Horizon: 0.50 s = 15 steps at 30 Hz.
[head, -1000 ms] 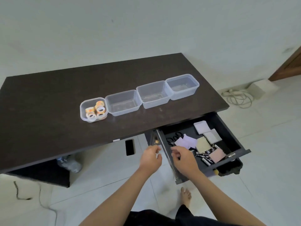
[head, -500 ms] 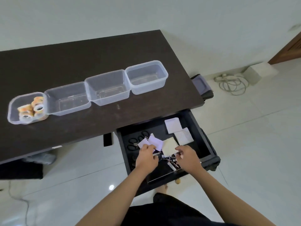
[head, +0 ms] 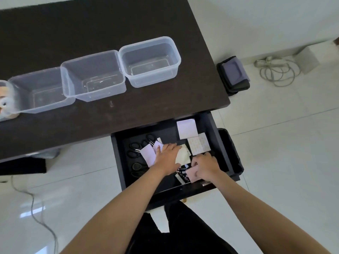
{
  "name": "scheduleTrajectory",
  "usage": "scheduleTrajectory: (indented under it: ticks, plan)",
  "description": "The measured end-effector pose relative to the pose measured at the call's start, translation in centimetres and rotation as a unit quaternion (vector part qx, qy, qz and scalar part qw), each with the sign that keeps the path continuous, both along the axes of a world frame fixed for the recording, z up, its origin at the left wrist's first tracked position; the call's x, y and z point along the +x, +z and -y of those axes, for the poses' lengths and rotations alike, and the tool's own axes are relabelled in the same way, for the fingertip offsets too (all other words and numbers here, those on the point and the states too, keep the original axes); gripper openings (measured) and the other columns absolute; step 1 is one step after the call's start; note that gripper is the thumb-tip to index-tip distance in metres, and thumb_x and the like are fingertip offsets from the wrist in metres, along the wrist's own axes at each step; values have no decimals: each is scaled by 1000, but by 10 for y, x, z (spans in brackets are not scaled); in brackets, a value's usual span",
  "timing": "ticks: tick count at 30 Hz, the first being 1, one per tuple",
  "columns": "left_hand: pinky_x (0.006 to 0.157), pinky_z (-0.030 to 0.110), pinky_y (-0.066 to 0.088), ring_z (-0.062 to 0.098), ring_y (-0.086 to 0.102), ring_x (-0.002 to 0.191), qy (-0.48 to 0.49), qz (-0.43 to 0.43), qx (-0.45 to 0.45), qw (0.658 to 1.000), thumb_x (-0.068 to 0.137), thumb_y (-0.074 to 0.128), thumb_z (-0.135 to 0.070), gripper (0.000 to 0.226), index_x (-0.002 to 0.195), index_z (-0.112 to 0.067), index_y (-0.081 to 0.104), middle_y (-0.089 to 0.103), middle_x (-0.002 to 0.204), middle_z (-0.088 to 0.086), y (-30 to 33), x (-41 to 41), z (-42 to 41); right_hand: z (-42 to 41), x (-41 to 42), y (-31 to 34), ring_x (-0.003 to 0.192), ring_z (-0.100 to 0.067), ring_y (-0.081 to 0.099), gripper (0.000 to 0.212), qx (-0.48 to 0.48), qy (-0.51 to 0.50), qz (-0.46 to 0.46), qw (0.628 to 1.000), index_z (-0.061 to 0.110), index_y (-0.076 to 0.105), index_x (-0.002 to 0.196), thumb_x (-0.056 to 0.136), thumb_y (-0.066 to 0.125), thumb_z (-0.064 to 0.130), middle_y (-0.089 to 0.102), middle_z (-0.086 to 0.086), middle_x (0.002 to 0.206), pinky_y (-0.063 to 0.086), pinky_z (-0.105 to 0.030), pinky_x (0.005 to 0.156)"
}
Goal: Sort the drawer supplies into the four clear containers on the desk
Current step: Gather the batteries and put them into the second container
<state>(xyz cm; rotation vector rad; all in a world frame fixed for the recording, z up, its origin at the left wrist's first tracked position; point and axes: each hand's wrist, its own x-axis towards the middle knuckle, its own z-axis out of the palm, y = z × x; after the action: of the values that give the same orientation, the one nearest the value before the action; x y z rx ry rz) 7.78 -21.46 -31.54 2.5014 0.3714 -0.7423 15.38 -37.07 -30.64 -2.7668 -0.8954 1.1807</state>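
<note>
**A:** Where are the hands?

**B:** Both are inside the open drawer, which sticks out from under the desk. My left hand lies palm down, fingers together and reaching forward, flat over a cream pad with a lilac pad just beside it on the left. I can't tell whether it grips anything underneath.

**A:** And the right?

**B:** The right hand is curled at the front of the drawer, fingers closed around a pink pad. Between the two hands sits a small heap of dark metal bits, too blurred for me to name.

**A:** What else is in there?

**B:** Black scissors on the left side, partly under the lilac pad. Toward the back right, a white pad and a patterned pad, touching at their edges.

**A:** The containers?

**B:** In a row on the desk, touching one another. The right box, middle box and left box hold nothing. A fourth tub, cut by the frame's left edge, has tape rolls in it.
</note>
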Motion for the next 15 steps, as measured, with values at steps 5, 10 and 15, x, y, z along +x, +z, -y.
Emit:
scheduleTrajectory:
  ticks: [5,10,15]
  plan:
    - [116,45,15,24,27,134,13,17,36,999,76,69,-31,77,141,-27,29,35,141,0,-8,4,10,3,3,-4,104,-19,49,25,20,30,-30,999,23,60,91,75,66,6,53,4,107,39,-33,89]
    - [110,41,20,25,32,127,21,15,59,998,70,72,-39,78,135,-25,32,38,132,1,-7,-2,11,12,7,-7,89,-16,58,25,51,-34,-105,993,23,57,86,75,65,2,58,3,100,53,-33,76]
    - [109,39,22,27,34,123,7,3,92,996,68,70,-42,78,133,-21,32,39,130,3,-7,-19,6,11,14,0,84,-17,62,18,109,-101,-141,979,20,64,86,79,62,3,66,-1,89,55,-34,75]
